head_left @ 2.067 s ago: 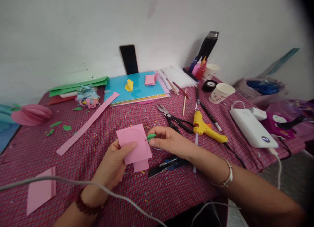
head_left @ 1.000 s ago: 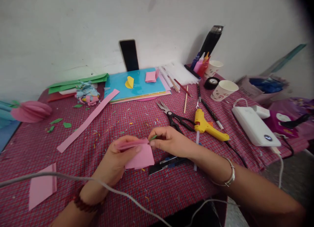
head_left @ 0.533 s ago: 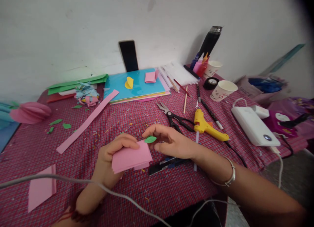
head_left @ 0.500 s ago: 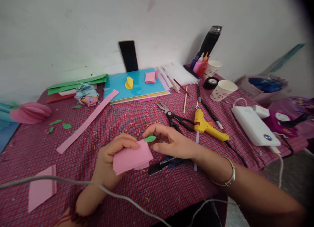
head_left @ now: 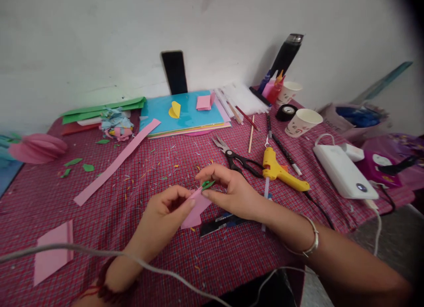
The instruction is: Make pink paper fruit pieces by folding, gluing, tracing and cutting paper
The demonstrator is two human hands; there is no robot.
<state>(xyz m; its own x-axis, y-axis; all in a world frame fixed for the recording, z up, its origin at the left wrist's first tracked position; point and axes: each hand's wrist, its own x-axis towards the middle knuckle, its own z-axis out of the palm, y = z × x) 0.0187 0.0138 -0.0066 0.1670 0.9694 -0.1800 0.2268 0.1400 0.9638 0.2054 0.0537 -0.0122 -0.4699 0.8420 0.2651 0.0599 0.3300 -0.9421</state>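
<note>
Pink paper [head_left: 194, 212] above surface [head_left: 238, 254], green leaf [head_left: 209, 184] at its upper edge. Left hand [head_left: 162, 214]: thumb and forefinger pinching paper. Right hand [head_left: 233, 193]: fingers curled, narrowly parted around leaf; grip cannot be told. Hands face inward.

left hand [head_left: 162, 221] pinches pink paper [head_left: 195, 211], right hand [head_left: 233, 194] touches green leaf [head_left: 209, 184] at its edge; phone [head_left: 174, 73] leans at table's [head_left: 109, 221] back edge.

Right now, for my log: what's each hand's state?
Left hand: closed, pinching pink craft paper.
Right hand: curled around green paper leaf; grip unclear.
</note>
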